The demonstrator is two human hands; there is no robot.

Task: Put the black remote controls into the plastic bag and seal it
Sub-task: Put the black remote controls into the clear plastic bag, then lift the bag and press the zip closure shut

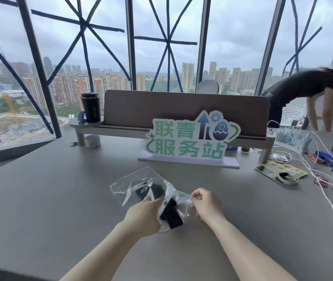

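Observation:
A clear plastic bag [133, 184] lies crumpled on the grey table [60, 189], its open mouth toward me. Black remote controls sit in it: one [172, 216] near the mouth, partly sticking out, another [151, 190] deeper inside. My left hand [144, 217] grips the left side of the bag's mouth, beside the near remote. My right hand [205, 202] pinches the right edge of the bag's mouth between thumb and fingers.
A green-lettered sign [190, 138] stands behind the bag, in front of a desk riser [181, 110] with a black tumbler [90, 107]. Tape rolls [286, 178], white cables [313, 171] and small items crowd the right. A person [307, 92] leans over at far right.

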